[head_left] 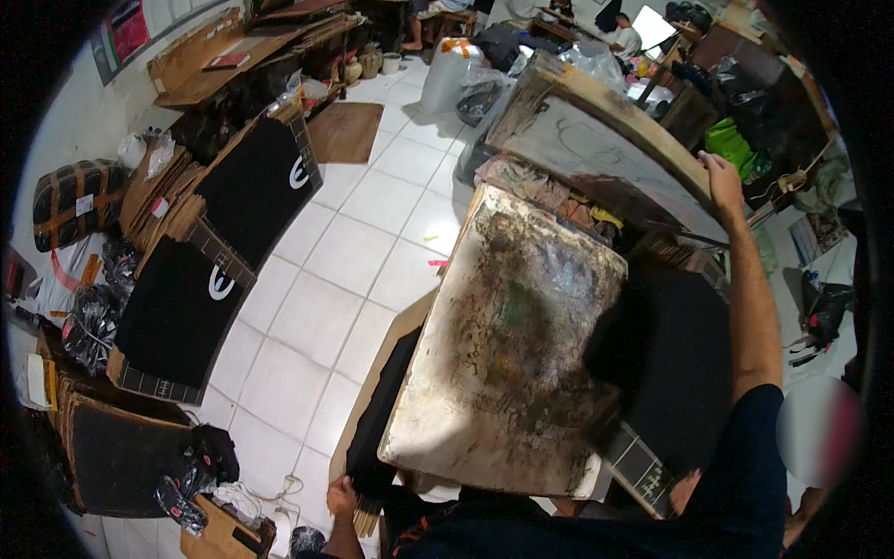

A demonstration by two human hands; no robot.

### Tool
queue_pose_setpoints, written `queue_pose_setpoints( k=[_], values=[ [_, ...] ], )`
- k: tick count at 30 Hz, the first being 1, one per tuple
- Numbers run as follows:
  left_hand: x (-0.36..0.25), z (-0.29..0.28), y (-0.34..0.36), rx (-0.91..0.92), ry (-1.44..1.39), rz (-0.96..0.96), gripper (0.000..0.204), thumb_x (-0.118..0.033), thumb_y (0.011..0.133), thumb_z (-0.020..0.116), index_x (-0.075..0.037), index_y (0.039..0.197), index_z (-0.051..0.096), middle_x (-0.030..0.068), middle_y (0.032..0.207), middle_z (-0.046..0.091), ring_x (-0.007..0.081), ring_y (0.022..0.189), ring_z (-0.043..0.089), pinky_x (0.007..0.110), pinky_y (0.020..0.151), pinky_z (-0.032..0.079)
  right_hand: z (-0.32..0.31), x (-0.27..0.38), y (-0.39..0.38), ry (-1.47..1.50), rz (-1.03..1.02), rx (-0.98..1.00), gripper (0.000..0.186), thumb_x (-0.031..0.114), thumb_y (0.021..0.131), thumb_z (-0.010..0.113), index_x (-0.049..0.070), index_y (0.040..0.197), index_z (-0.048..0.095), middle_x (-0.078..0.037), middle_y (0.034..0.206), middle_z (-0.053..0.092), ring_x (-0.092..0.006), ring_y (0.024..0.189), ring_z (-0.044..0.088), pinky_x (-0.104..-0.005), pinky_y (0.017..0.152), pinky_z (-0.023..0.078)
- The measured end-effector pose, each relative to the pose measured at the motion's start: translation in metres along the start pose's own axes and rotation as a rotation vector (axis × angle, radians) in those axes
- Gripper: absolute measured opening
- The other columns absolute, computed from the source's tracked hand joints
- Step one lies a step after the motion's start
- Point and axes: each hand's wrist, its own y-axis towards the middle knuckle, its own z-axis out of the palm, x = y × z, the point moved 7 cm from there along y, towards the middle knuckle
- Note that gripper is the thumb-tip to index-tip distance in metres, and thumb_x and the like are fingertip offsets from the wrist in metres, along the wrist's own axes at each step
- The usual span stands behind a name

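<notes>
My right hand (724, 186) grips the long edge of a framed, smudged screen (601, 140), tilted up at the upper right. My left hand (342, 498) is closed on the cardboard edge of a black panel (372, 419) at the bottom. Between my hands lies a thick, heavily stained pale board (489, 354), over a dark sheet (680, 345) with a printed grid strip. Bunched rags (521, 186) sit beneath the screen, beyond the board's far end.
Stacked black printed cardboard sheets (247, 191) line the left, with wrapped bundles (79, 200) and cables (270, 508) around them. A white tiled floor (317, 279) runs alongside. Farther back are a plastic container (447, 84), bags (596, 61), clutter and other people (626, 37).
</notes>
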Motion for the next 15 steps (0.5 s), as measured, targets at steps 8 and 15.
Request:
queue_pose_setpoints(
  k=[8,15],
  values=[
    [-0.018,-0.022,0.024,-0.112,0.407,0.182,0.029,-0.029,0.102,0.055,-0.007,0.104,0.073,0.0182,0.095,0.071,0.0407,0.089,0.067,0.052,0.077,0.053,0.001,-0.009,0.009,-0.022,0.01,0.006,0.055,0.052,0.098,0.056,0.011,0.129,0.073,-0.013,0.125,0.074,-0.0311,0.116,0.068,-0.0402,0.104,0.046],
    [-0.221,-0.192,0.117,-0.689,0.666,0.424,0.022,-0.025,0.099,0.057,-0.019,0.088,0.074,0.0101,0.077,0.074,0.0327,0.068,0.072,0.048,0.06,0.054,0.001,0.002,0.017,-0.026,-0.039,0.045,0.056,0.053,0.097,0.053,0.01,0.128,0.073,-0.016,0.124,0.073,-0.0367,0.114,0.068,-0.0416,0.101,0.047]
  ],
)
